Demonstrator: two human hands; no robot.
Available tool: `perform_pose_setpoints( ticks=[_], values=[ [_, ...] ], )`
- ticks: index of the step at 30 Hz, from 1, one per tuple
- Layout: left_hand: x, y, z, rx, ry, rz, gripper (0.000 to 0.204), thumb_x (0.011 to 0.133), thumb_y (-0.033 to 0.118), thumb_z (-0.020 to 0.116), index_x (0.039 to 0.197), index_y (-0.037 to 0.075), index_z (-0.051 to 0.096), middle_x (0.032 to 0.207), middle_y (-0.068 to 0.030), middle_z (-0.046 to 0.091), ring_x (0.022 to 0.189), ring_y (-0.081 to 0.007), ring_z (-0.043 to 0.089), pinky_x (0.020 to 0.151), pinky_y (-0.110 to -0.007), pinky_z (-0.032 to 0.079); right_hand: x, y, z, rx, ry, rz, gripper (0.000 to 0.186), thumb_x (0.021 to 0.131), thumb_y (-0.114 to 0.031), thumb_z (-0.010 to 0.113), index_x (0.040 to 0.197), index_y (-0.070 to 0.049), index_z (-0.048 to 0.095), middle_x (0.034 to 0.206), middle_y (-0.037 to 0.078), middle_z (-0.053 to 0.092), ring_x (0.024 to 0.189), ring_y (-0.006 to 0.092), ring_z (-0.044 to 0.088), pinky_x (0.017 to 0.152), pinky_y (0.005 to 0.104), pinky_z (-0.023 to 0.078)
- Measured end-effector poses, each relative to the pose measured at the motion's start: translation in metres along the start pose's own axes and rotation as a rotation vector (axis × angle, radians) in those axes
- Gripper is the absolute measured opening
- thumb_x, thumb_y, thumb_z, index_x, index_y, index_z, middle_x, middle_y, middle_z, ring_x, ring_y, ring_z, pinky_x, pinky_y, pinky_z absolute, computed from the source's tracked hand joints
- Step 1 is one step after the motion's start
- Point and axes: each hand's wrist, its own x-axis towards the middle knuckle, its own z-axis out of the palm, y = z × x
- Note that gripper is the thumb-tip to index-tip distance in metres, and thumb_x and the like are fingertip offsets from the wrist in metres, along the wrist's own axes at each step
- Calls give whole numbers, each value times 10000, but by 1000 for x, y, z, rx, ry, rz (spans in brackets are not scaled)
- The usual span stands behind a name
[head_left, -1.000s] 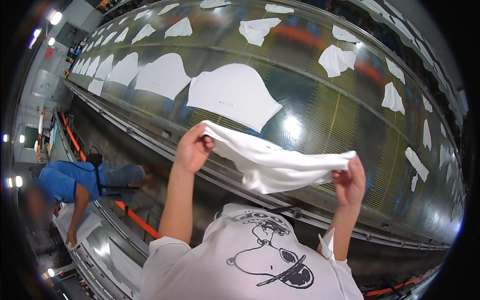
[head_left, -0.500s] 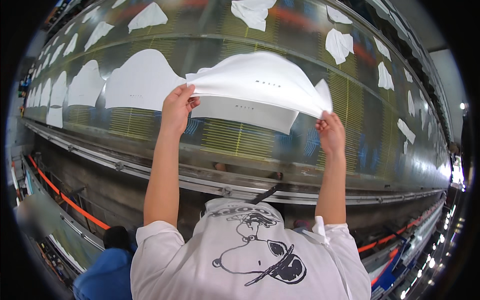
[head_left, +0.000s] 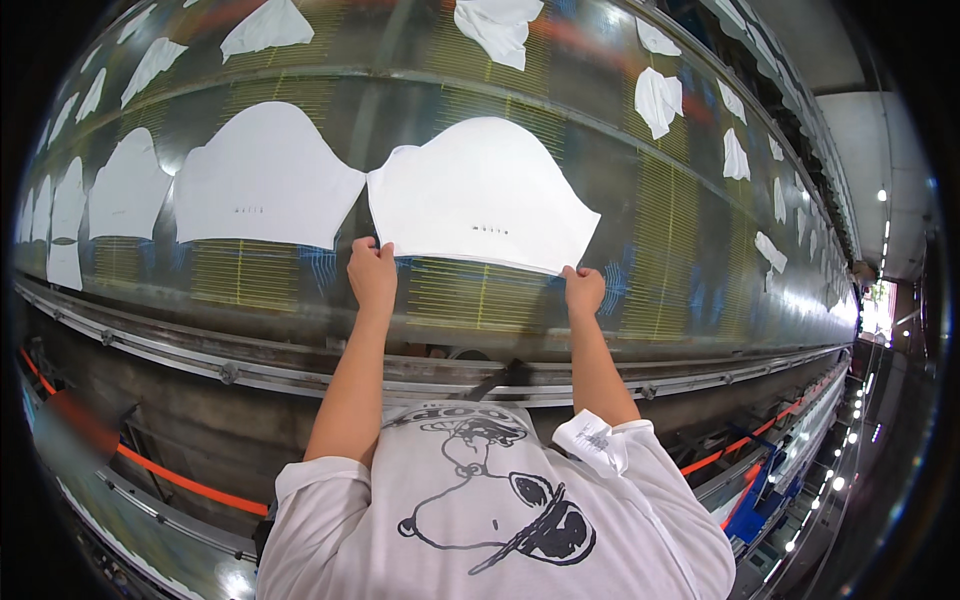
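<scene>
A white cut fabric panel (head_left: 480, 180), curved along its far edge and shaped like a sleeve piece, lies spread on the long table (head_left: 640, 350). A small dark print runs near its straight near edge. At the panel's near left corner, my left hand (head_left: 372, 278) pinches the cloth between closed fingers. My right hand (head_left: 584, 291) has its fingers closed on the near right corner. Whether another panel lies beneath is hidden. Just to the left, a similar white panel (head_left: 265, 185) rests flat, its tip close to the one I hold.
More white panels (head_left: 128, 190) continue in a row to the left. Crumpled white cloth pieces (head_left: 500, 28) lie along the table's far half. Yellow ruled patches (head_left: 245, 275) mark the surface. A metal rail (head_left: 440, 385) runs along the near edge.
The raised panel has come down flat over where another panel lay. My right hand has moved left and down, my left hand slightly down. The view has shifted.
</scene>
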Motion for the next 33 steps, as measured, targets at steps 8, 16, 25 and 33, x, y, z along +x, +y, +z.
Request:
perform_pose_setpoints(
  ticks=[8,16,25,33],
  values=[
    [-1,11,6,307,-43,115,265,952,281,639,923,18,642,890,-158,684,875,-375,674,755,-505,532,3,-13,8,-18,-127,43,347,827,-280,686,877,62,710,918,246,724,908,418,703,821,487,541],
    [18,14,4,197,-195,136,250,896,246,646,878,1,593,857,-188,672,791,-397,659,719,-489,527,15,-15,-7,29,-174,-47,346,848,-292,670,857,53,696,884,229,720,874,399,694,832,463,536],
    [18,12,12,-342,-241,-226,420,905,154,729,1200,-87,551,965,-135,717,751,-139,681,626,-273,567,9,-11,0,-17,-180,67,333,846,-310,688,861,23,707,884,217,722,851,379,702,810,466,542],
    [30,-4,7,-654,-482,-397,272,967,155,689,1142,-46,634,948,-80,693,715,-112,633,604,-242,544,14,-13,-6,513,-384,128,168,904,-113,649,835,39,628,755,94,624,704,203,643,653,343,544]
  ],
)
